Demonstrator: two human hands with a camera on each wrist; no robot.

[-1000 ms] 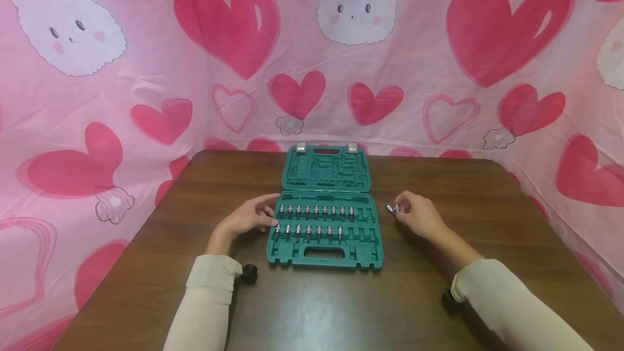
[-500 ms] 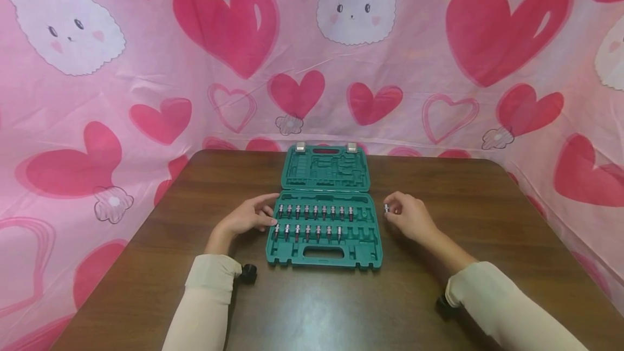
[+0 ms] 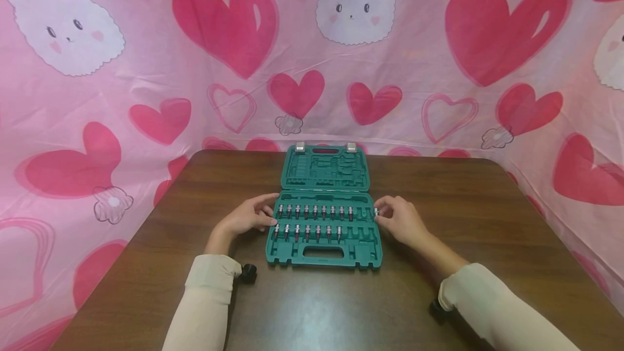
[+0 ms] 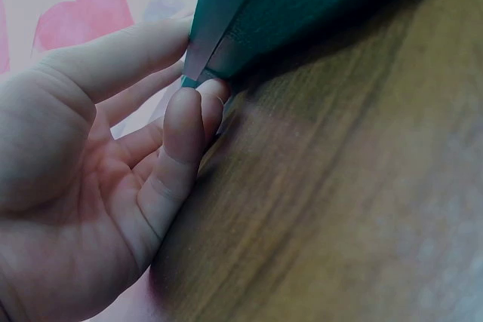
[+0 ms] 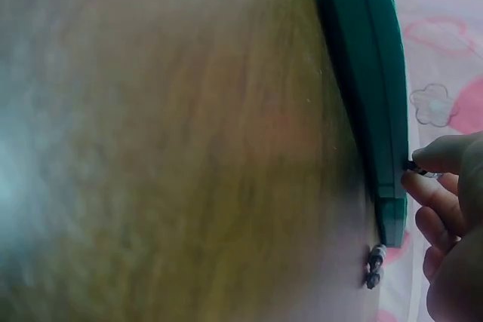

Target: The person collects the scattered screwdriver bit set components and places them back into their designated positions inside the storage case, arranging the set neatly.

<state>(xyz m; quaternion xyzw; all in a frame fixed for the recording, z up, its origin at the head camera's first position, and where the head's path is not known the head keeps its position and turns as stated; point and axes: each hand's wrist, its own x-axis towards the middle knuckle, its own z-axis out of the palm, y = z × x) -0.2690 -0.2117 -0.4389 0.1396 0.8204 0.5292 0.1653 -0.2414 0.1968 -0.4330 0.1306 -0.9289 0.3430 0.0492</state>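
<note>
A green socket case (image 3: 324, 256) lies open on the table, with two rows of silver bit sockets (image 3: 316, 211) in its near half. Slots at the right end of both rows hold none. My right hand (image 3: 402, 221) pinches one bit socket (image 5: 426, 173) between thumb and fingers, right at the case's right edge. My left hand (image 3: 246, 216) rests against the left edge, index finger stretched toward the upper corner and thumb lower down. In the left wrist view, the fingertips of my left hand (image 4: 90, 164) touch the case's side wall (image 4: 226, 24).
Loose bit sockets (image 5: 374, 265) lie on the table beside the case in the right wrist view. The case lid (image 3: 325, 169) leans back at the far side, with two metal latches. A brown wooden table (image 3: 312, 313) extends around it. A pink heart-patterned cloth (image 3: 312, 58) hangs behind.
My right hand has moved left from the table beside the case to its right edge, carrying a bit socket. My left hand and the case have stayed in place.
</note>
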